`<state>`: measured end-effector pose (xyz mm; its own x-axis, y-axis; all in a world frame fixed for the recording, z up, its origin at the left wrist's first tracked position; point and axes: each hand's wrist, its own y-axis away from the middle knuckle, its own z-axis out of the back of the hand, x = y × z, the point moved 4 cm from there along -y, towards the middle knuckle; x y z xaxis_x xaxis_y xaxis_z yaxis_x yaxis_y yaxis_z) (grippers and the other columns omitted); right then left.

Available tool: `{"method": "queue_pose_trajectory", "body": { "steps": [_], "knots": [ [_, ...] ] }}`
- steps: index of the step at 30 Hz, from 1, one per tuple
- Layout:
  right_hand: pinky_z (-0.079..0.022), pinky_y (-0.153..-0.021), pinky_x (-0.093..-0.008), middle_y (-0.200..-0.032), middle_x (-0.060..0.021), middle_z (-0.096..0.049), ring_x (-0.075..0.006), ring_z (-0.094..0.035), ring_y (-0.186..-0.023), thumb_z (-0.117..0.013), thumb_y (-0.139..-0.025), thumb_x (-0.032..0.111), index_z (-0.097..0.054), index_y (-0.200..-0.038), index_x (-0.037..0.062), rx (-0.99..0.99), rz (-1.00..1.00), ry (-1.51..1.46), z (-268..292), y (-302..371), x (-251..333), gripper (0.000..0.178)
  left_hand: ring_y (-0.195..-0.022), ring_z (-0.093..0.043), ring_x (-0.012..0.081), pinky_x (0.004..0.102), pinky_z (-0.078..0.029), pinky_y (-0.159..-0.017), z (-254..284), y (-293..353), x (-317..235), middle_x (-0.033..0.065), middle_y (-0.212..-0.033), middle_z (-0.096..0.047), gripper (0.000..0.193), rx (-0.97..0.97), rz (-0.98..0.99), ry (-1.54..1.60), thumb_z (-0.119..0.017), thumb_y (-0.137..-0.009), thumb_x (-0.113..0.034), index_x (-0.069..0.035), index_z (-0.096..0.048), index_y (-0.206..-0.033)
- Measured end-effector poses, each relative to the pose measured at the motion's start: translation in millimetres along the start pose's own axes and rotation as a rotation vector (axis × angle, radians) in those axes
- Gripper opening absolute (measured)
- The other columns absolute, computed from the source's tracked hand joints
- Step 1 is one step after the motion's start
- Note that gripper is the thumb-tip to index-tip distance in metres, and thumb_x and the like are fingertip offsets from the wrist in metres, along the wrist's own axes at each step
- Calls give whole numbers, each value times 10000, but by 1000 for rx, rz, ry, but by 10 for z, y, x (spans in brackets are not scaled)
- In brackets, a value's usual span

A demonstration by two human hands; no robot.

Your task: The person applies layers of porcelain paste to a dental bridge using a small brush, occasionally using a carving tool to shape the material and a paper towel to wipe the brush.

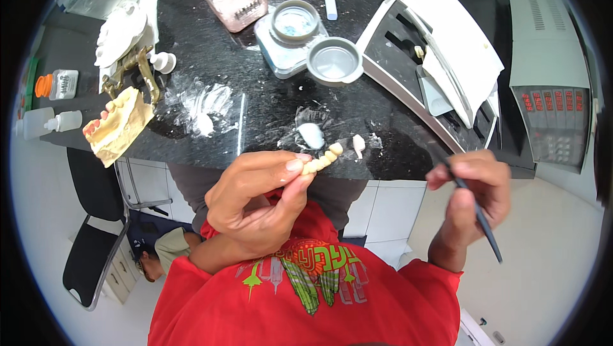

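Observation:
Between the thumb and fingers of my left hand is a dental bridge, a curved row of several cream tooth crowns, held over the front edge of the black worktop. My right hand grips a slim dark-handled tool off to the right, apart from the bridge. The tool's working tip is too blurred to make out. Just beyond the bridge, a mound of whitish paste sits on the worktop. A small pinkish lump lies to its right.
A yellow dental cast and a brass articulator stand left. Farther back are an orange-lidded jar and an open lidded jar. A white case fills the right side, beside a device with red displays.

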<state>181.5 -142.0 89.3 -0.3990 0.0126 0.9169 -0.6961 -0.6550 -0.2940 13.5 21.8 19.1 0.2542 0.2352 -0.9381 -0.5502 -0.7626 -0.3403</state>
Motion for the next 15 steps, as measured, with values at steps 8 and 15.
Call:
{"method": "queue_pose_trajectory", "body": {
  "steps": [8, 15],
  "knots": [
    [-499, -546, -235, -750, -119, -665, -134, -644, -636, -691, -709, -64, -618, -845, -15, 132, -52, 0, -170, 22, -271, 162, -799, -700, 222, 292, -581, -700, -5, 6, 4, 158, -898, -685, 285, 31, -23, -70, -741, -740, 111, 0, -631, -978],
    [-537, -554, -247, -725, -129, -627, -124, -619, -594, -673, -832, 30, -545, -863, 13, 269, 37, 165, -179, 9, -234, 134, -784, -700, 200, 264, -579, -664, -14, 2, -22, 163, -907, -679, 286, 86, -76, -160, -748, -744, 103, -6, -635, -983]
  ]
}}
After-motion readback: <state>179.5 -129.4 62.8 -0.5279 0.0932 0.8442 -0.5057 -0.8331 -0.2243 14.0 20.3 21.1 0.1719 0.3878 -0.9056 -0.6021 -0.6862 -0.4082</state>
